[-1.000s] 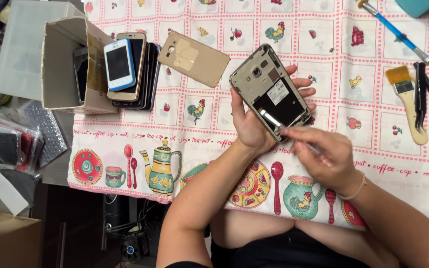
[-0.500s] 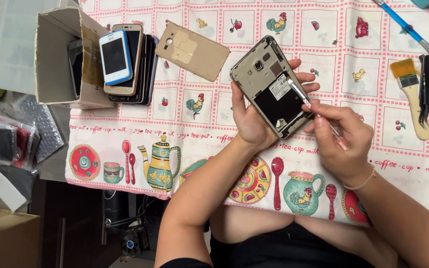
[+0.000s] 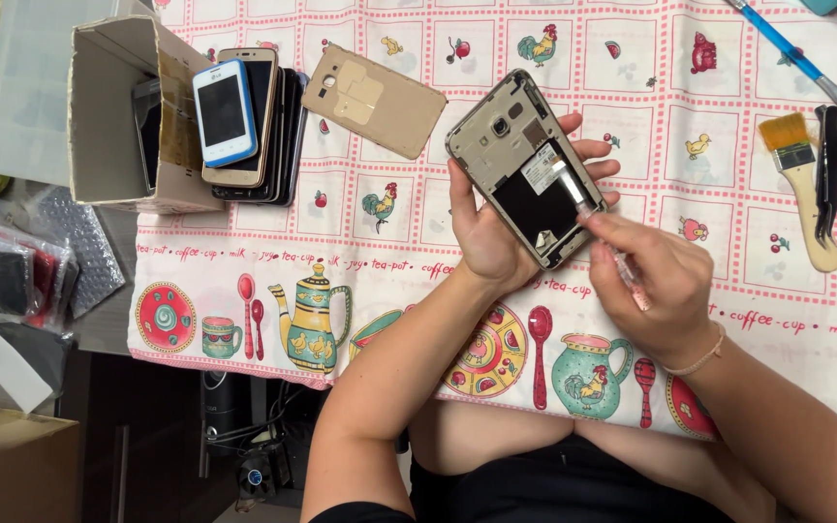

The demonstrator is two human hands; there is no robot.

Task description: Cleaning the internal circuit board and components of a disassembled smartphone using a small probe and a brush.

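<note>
We see the bench (image 3: 244,281) covered by a cloth printed with teapots, cups, spoons and roosters in pink-edged squares. Above it, the left hand (image 3: 491,228) is clamped around an opened phone (image 3: 527,167), its back cover off. The right hand (image 3: 653,281) pinches a thin clear-handled tool (image 3: 598,232) whose tip touches the phone's inside. The tan back cover (image 3: 373,100) lies near a stack of phones (image 3: 249,121) beside a cardboard box (image 3: 118,107). A paintbrush (image 3: 806,184) rests at the right. Below the bench edge, cables and a dark floor show.
</note>
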